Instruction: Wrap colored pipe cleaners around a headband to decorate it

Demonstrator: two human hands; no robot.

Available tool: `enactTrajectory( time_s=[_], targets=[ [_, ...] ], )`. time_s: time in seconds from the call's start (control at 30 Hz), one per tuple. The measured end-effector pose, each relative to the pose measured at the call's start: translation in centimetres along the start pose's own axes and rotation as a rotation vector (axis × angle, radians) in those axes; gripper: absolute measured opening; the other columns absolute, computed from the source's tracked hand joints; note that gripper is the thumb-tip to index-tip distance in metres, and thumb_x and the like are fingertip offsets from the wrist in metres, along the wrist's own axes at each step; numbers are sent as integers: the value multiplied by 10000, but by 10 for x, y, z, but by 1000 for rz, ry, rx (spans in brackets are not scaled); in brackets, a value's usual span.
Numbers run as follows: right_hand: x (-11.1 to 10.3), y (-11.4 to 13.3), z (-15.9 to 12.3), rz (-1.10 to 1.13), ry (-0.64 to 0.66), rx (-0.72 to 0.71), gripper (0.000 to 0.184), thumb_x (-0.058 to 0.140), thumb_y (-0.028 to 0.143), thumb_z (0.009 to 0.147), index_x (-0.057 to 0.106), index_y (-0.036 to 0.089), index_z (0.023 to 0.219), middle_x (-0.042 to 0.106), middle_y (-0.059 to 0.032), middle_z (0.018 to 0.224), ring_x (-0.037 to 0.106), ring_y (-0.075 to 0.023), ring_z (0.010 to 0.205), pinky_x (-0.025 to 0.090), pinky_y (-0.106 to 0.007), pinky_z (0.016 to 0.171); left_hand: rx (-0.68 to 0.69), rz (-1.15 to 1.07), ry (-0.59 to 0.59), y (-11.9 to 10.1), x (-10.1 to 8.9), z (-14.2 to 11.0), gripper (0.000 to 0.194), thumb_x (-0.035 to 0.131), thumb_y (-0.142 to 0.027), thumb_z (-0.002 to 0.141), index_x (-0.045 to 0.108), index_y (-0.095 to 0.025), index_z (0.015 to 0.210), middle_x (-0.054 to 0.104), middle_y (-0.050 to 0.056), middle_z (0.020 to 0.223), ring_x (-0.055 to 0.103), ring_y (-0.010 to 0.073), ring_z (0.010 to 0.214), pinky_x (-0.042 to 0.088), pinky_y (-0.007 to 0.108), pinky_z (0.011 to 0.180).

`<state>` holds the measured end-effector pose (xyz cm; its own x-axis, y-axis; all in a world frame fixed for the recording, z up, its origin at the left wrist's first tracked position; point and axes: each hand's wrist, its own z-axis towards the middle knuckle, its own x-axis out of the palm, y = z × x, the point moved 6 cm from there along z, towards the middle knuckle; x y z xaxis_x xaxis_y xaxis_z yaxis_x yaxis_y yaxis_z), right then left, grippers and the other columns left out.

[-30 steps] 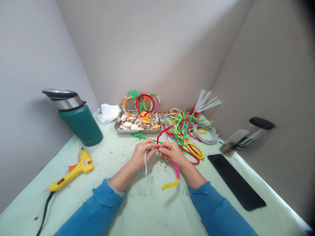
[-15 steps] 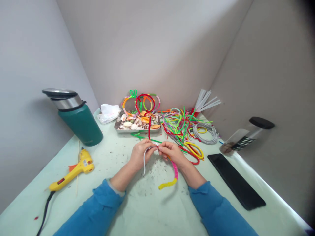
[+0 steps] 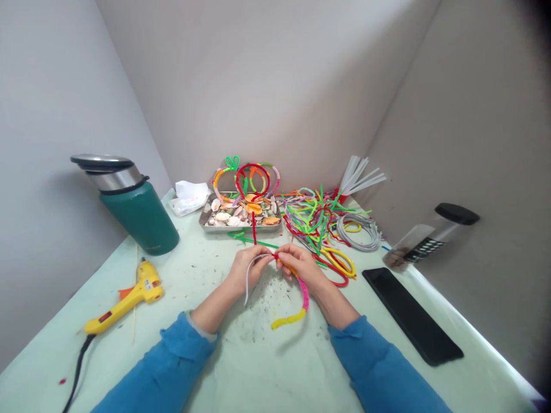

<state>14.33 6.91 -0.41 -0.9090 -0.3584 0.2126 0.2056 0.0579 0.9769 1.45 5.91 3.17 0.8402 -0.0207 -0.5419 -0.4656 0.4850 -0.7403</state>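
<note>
"Hands?"
"Left hand (image 3: 248, 268) closed in a pinch on the pale bare strip (image 3: 248, 281), its loose end curving down toward me; right hand (image 3: 301, 267) pinching the fuzzy wrapped length (image 3: 305, 295) beside it, fingertips nearly meeting the left's; that length runs orange, pink, then yellow, its tip hanging nearer me."
"And the red strand (image 3: 253, 228)?"
"Stands up behind my left fingers; red shows at the pinch too; which fingers grip it, I cannot tell."
"Surroundings?"
"Far centre, a metal tray (image 3: 241, 229) of shells, coloured rings (image 3: 253, 181) standing at its far side; right of it, a tangle of fuzzy stems (image 3: 316, 221) and a grey coil (image 3: 358, 234); near right, a black slab (image 3: 413, 316); left, a yellow glue gun (image 3: 124, 304), with a green flask (image 3: 140, 218) beyond it."
</note>
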Motion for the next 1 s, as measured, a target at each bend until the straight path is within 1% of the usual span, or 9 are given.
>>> enactTrajectory(
  time_s=[0.1, 0.2, 0.27, 0.33, 0.4, 0.57, 0.7, 0.8, 1.0],
  targets=[
    [0, 0, 0, -4, 7, -4, 196, 598, 339, 729, 537, 171, 810, 579, 21, 610, 405, -58, 408, 321, -184, 376, -102, -144, 69, 8, 5, 0, 177, 523, -291, 799, 625, -146, 784, 662, 30, 704, 588, 131, 643, 431, 213, 602],
    [0, -2, -1, -18, 8, 11, 200, 601, 344, 725, 544, 172, 809, 574, 22, 611, 406, -57, 406, 315, -186, 380, -173, -251, 99, 17, 9, 0, 229, 517, -332, 794, 633, -135, 789, 654, 28, 659, 549, 113, 557, 407, 201, 523],
    [-1, -4, -1, -26, 6, 26, 214, 603, 352, 722, 551, 173, 827, 574, 22, 613, 411, -56, 402, 310, -185, 381, -216, -283, 118, 21, 11, -1, 264, 516, -363, 788, 635, -127, 800, 642, 23, 628, 498, 96, 486, 376, 197, 472],
    [-1, -5, -1, -32, 3, 31, 224, 600, 357, 724, 562, 174, 847, 570, 25, 611, 412, -56, 398, 306, -186, 381, -243, -284, 129, 24, 13, -1, 300, 513, -395, 782, 634, -120, 784, 628, 22, 600, 467, 89, 457, 353, 195, 448],
    [-1, -5, 0, -42, 4, 23, 223, 593, 360, 731, 578, 177, 859, 562, 30, 608, 410, -55, 397, 307, -187, 382, -253, -279, 137, 25, 13, -1, 319, 508, -414, 780, 631, -119, 765, 623, 23, 593, 471, 93, 467, 349, 196, 452],
    [0, -2, -1, -87, -1, -5, 200, 594, 355, 738, 603, 191, 851, 533, 45, 585, 413, -57, 397, 323, -193, 386, -256, -315, 165, 24, 14, -1, 297, 523, -398, 775, 626, -122, 734, 631, 26, 600, 522, 115, 541, 375, 205, 513],
    [1, 0, -1, -113, -6, -17, 164, 587, 338, 747, 586, 181, 795, 522, 46, 570, 416, -59, 396, 328, -192, 387, -254, -319, 183, 19, 12, -2, 350, 498, -417, 793, 649, -116, 699, 610, 16, 575, 457, 91, 478, 326, 202, 469],
    [2, 1, -2, -123, 5, -18, 150, 574, 327, 755, 580, 186, 804, 531, 44, 582, 414, -59, 397, 319, -191, 384, -257, -315, 204, 16, 9, -3, 376, 482, -419, 804, 651, -115, 660, 575, 7, 536, 417, 80, 446, 302, 205, 451],
    [1, 0, -2, -151, 8, -21, 138, 573, 309, 757, 587, 197, 837, 530, 42, 599, 403, -61, 404, 308, -199, 392, -234, -294, 194, 18, 11, -2, 416, 458, -426, 814, 609, -124, 571, 548, 2, 500, 432, 89, 457, 307, 207, 461]
  ],
)
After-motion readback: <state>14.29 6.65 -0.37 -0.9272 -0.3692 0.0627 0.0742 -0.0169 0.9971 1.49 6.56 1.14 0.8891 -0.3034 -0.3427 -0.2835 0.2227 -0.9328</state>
